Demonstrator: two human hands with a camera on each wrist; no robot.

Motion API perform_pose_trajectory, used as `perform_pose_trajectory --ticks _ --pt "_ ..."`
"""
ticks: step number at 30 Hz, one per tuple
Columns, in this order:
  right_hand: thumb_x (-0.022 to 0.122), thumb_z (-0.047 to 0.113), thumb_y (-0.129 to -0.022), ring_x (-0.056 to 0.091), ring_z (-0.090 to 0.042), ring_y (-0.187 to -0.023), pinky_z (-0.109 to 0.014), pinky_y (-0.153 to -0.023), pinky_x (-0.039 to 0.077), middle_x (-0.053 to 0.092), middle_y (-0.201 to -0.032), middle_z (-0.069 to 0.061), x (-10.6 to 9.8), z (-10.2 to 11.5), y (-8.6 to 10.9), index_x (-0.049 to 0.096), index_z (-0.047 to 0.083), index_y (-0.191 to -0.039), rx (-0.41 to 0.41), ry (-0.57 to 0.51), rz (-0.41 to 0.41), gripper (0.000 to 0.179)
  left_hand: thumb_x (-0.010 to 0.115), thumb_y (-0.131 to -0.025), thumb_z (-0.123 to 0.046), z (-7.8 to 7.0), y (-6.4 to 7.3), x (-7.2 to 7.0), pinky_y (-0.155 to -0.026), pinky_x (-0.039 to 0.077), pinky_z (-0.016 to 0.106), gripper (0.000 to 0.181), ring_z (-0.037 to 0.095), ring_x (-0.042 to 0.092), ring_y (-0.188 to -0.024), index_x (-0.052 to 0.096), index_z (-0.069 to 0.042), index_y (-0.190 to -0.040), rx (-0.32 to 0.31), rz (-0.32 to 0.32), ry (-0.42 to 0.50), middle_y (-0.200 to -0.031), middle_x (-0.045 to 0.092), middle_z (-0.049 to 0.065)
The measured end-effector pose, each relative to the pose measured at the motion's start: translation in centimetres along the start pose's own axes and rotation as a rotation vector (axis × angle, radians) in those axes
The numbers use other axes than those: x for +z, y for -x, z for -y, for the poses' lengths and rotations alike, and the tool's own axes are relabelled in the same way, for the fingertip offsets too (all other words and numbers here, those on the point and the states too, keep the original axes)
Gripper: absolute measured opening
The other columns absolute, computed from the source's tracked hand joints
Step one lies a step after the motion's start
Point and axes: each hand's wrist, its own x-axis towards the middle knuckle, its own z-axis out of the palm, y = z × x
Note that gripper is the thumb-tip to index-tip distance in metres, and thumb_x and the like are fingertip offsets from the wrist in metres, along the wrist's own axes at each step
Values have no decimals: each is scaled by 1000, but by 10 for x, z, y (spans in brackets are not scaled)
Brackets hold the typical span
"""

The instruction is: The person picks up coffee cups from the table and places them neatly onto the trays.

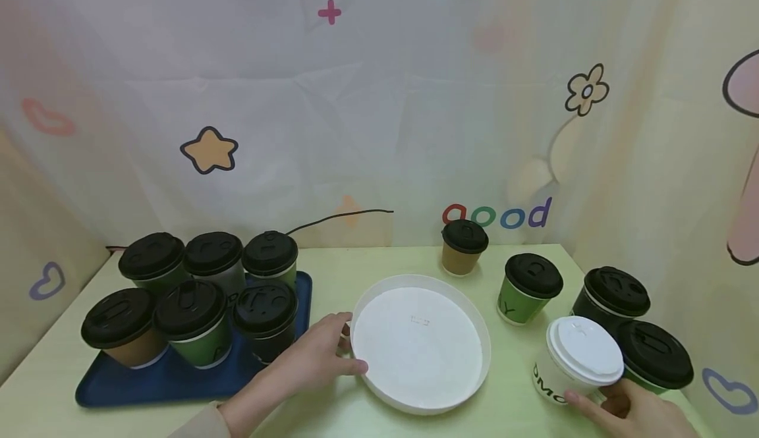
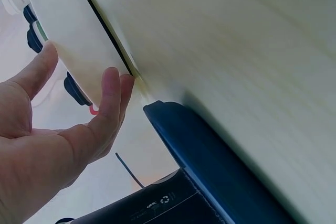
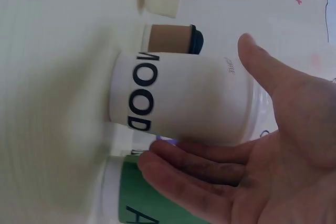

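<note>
A round white tray lies mid-table. My left hand is at its left side, thumb tip over the rim and the relaxed fingers along the outer wall. To the right, my right hand grips a white paper cup with a white lid and dark lettering. Thumb and fingers lie on opposite sides of the cup in the right wrist view. Two black-lidded cups stand close behind and beside it, a dark one and a green one.
At left, a blue tray bears several lidded cups, the nearest a dark cup right by my left wrist. A small brown cup stands behind the round tray; a green cup stands to its right. A printed curtain hangs behind.
</note>
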Motion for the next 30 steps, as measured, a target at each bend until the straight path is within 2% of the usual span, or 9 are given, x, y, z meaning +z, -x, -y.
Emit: perform_pose_trajectory --ticks 2,5,10,15,22,30 --pt "66 66 -91 66 -32 -86 -55 -80 56 69 -94 -12 1 1 -4 53 -15 -120 -29 -47 -9 87 89 -82 -20 1 0 0 -89 53 47 67 27 61 -105 55 2 -135 1 -1 4 -115 59 11" --pt "70 64 -89 66 -42 -98 -59 -85 54 66 -107 -26 2 3 -10 36 -19 -136 -49 -112 -5 101 89 -82 -19 1 1 -1 -90 53 47 67 28 61 -106 55 3 -135 4 3 24 -117 60 12" --pt "71 66 -88 55 -58 -115 -70 -92 45 53 -129 -42 3 5 -14 23 -21 -144 -38 -168 14 114 90 -82 -18 1 0 -2 -90 53 48 69 28 62 -107 54 4 -136 9 9 31 -118 60 12" --pt "74 63 -87 49 -59 -124 -69 -97 43 44 -140 -44 3 5 -17 19 -19 -148 -57 -229 -10 116 90 -81 -18 -1 -2 -2 -90 53 49 69 28 62 -106 54 4 -136 10 12 30 -117 61 12" --pt "79 58 -85 40 -61 -132 -68 -103 40 33 -147 -46 5 6 -20 14 -16 -151 -51 -324 -25 119 90 -81 -17 0 -3 -1 -89 54 47 69 27 62 -105 54 4 -136 9 22 36 -115 62 10" --pt "79 49 -89 36 -57 -137 -67 -106 35 34 -149 -44 11 11 -18 14 -16 -152 -118 -394 -100 111 90 -80 -19 1 -3 -3 -89 53 47 71 25 61 -104 54 4 -137 6 10 21 -115 62 10"
